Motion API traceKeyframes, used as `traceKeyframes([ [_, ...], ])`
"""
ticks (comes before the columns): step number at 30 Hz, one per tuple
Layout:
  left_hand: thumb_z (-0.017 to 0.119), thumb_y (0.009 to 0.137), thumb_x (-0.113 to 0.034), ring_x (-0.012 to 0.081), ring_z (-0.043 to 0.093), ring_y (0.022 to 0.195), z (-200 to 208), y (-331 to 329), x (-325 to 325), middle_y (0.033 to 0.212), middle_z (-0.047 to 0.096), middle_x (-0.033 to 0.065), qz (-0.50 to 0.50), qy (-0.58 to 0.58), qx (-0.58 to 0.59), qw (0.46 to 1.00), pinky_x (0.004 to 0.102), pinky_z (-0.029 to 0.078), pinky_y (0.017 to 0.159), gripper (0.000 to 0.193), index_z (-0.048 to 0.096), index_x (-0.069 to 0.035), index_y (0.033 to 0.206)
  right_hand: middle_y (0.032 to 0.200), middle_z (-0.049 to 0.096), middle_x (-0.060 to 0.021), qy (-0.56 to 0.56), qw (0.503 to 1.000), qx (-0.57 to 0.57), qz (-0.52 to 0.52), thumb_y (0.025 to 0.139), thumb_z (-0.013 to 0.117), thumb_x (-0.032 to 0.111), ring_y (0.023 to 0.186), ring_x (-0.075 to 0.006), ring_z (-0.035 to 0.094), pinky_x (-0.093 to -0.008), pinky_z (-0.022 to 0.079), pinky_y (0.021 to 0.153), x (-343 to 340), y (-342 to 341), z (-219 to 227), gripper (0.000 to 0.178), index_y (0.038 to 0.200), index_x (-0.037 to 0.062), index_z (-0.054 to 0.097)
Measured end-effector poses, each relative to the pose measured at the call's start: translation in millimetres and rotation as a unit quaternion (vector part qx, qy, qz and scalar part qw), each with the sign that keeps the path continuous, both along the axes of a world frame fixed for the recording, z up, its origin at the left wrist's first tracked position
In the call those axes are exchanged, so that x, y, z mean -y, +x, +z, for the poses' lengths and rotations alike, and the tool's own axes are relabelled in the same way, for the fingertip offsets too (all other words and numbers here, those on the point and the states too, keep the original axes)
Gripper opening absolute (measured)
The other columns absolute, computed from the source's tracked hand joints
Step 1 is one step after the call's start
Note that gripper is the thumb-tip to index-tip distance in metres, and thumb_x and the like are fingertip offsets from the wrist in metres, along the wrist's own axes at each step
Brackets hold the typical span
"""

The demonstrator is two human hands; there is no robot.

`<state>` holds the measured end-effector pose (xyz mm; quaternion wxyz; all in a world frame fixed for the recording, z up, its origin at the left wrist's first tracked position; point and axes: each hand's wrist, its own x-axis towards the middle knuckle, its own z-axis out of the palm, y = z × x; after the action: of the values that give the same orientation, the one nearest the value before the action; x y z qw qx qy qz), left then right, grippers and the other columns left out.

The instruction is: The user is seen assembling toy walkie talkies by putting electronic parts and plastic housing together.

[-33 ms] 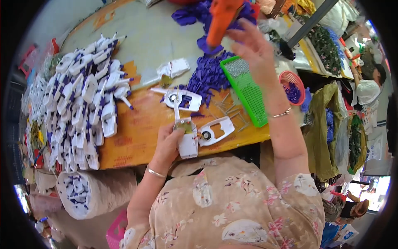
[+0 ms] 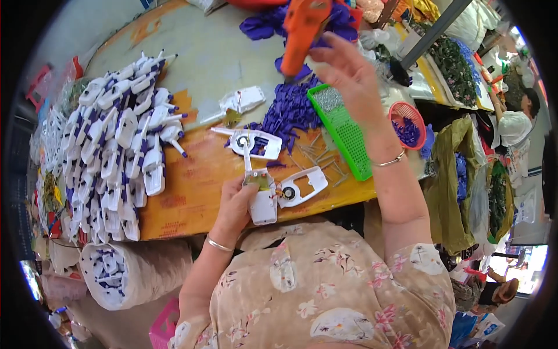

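Observation:
My left hand (image 2: pixel 232 203) grips a white plastic housing (image 2: pixel 264 207) by its near part, thumb over a small green circuit board (image 2: pixel 258 180). Thin wires run from it to a white casing half with a round black speaker (image 2: pixel 289 192) lying beside it. My right hand (image 2: pixel 351 72) is raised at the far side, fingers spread, just right of an orange power tool (image 2: pixel 305 35); a gap shows between them. The tool is blurred, its tip pointing down. Beyond the housing lies another white casing half with a round opening (image 2: pixel 256 143), and behind that a white cover piece (image 2: pixel 247 99).
A large pile of white-and-purple assembled pieces (image 2: pixel 116 145) covers the left side. Purple parts (image 2: pixel 290 107) are heaped mid-table, next to a green tray of screws (image 2: pixel 343 131) and scattered metal rods (image 2: pixel 317 154). A red basket (image 2: pixel 407 125) stands right; a filled white sack (image 2: pixel 145 267) sits below left.
The orange tool has shifted left and slightly down. My right hand has moved a little left with its fingers still apart; the left hand keeps its hold.

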<state>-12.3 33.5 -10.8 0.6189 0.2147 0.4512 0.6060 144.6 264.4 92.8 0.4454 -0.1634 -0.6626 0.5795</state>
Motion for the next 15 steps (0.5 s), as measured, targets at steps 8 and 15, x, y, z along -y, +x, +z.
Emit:
traceKeyframes([
  [8,0.044,0.084,-0.003,0.0236,0.067,0.076,2,-1,4,0.094,0.065,0.0183,-0.006,0.002,0.039,0.999,0.0349,0.057,0.067,0.031,0.054,0.007,0.111,0.111,0.054,-0.0014,0.163,0.977,0.119,-0.068,0.075,0.073,0.012,0.103,-0.012,0.052,-0.0279,0.044,0.088,41,-31,6,0.048,0.118,0.0025,0.053],
  [15,0.046,0.086,-0.007,0.0231,0.067,0.077,0,-1,2,0.095,0.065,0.0181,-0.006,0.002,0.044,0.999,0.0354,0.057,0.069,0.03,0.054,0.005,0.112,0.1,0.066,-0.0157,-0.072,0.965,-0.088,0.237,0.073,0.061,0.01,0.091,-0.026,0.065,-0.0369,0.05,0.086,21,-6,29,0.029,0.1,-0.0027,0.061],
])
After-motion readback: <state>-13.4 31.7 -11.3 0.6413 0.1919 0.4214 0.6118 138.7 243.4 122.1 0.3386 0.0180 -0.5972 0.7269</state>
